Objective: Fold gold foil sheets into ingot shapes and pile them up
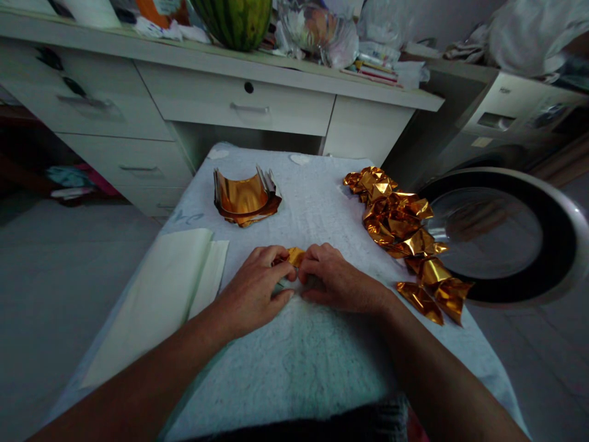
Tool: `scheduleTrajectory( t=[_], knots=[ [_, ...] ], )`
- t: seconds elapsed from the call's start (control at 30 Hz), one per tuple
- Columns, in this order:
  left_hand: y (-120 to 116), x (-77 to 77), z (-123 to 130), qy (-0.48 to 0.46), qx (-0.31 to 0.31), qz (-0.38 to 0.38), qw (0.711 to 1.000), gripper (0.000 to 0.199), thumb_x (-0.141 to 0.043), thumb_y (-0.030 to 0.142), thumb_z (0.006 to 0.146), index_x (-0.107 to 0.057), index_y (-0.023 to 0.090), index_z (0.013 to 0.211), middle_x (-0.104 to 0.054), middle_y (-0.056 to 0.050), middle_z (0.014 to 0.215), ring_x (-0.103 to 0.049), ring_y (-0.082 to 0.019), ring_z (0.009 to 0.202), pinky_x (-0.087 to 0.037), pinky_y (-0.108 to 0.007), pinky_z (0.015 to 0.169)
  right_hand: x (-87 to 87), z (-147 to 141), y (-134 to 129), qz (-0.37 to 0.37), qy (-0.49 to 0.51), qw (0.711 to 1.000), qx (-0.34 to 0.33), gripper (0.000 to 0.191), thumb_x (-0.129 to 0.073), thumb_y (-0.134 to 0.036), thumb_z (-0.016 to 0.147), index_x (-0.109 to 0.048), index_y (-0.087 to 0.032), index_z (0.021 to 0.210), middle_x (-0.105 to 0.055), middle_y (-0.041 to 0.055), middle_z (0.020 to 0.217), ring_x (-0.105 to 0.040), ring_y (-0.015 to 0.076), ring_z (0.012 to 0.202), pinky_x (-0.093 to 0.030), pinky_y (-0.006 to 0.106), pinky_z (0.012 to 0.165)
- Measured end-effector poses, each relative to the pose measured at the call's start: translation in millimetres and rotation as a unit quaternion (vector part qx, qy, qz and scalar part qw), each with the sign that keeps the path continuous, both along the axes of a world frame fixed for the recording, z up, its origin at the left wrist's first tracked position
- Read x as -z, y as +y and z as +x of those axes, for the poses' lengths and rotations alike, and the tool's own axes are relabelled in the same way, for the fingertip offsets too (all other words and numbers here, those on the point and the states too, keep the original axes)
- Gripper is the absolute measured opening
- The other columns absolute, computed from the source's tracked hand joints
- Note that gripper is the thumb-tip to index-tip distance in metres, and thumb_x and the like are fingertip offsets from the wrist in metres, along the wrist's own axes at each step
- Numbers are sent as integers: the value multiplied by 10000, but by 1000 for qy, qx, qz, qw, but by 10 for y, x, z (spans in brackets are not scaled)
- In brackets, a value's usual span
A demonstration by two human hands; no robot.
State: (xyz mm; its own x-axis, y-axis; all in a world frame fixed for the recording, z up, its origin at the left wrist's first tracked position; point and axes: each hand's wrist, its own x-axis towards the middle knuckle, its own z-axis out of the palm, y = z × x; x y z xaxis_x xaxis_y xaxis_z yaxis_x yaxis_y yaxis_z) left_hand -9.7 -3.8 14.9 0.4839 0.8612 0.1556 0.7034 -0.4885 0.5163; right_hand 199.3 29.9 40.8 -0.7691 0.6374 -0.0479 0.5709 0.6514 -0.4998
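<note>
Both hands meet at the middle of the cloth-covered surface (294, 362), holding a small piece of gold foil paper (295, 256) between them. My left hand (257, 282) pinches its left side with curled fingers. My right hand (334, 276) is closed on its right side, fingertips nearly touching those of the left. Most of the piece is hidden behind the fingers. Beyond the left hand stands a curved stack of gold foil sheets (242, 195). A row of folded gold foil pieces (398, 221) lies along the right side. White paper sheets (151, 301) lie folded at the left.
A white desk with drawers (248, 110) stands behind the surface, bearing a watermelon (234, 21), plastic bags (317, 31) and small booklets (375, 70). On the right, a washing machine's open round door (564, 245) reaches close to the foil pieces.
</note>
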Motion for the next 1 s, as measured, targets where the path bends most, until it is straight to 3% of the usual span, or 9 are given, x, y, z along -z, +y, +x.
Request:
scheduleTrajectory(
  t=[0.2, 0.37, 0.53, 0.7, 1.0],
  knots=[
    [-17, -3, 25, -16, -21, -25, 999, 189, -737, 236, 731, -663, 223, 905, -498, -77, 1223, -458, -304, 1163, -422, -499, 1001, 38, 12, 35, -5, 10, 1000, 0, 87, -655, -184, 863, -673, -213, 943, -544, 61, 1031, -455, 217, 983, -348, 366, 881],
    [-28, 14, 49, -32, -39, -21, 998, 42, -663, 205, 803, -673, 225, 838, -510, -68, 1185, -470, -284, 1144, -429, -484, 991, 23, 24, 46, -22, 26, 999, 7, 54, -638, -236, 894, -664, -202, 926, -546, 57, 1002, -459, 211, 967, -356, 364, 878],
    [-31, 11, 59, -41, -38, -9, 998, 80, -612, 184, 837, -676, 229, 820, -518, -60, 1163, -483, -271, 1127, -438, -481, 981, -37, 64, 56, -49, 27, 998, -10, 280, -786, -278, 758, -617, -194, 964, -559, 45, 1003, -466, 214, 967, -370, 372, 890],
    [-57, -20, 82, -42, -47, -18, 998, 75, -628, 160, 805, -663, 226, 801, -511, -61, 1181, -474, -279, 1154, -440, -496, 992, -26, 60, 65, -45, 26, 999, 3, 109, -619, -97, 833, -630, -195, 881, -559, 41, 989, -478, 200, 971, -370, 359, 888],
    [-56, 26, 151, -36, -76, 3, 996, 117, -576, 213, 871, -679, 206, 816, -544, -69, 1144, -494, -267, 1109, -437, -501, 988, 38, 47, 70, -32, 62, 997, 18, 39, -585, -191, 906, -597, -189, 870, -578, 37, 933, -503, 187, 923, -377, 346, 863]
  ],
)
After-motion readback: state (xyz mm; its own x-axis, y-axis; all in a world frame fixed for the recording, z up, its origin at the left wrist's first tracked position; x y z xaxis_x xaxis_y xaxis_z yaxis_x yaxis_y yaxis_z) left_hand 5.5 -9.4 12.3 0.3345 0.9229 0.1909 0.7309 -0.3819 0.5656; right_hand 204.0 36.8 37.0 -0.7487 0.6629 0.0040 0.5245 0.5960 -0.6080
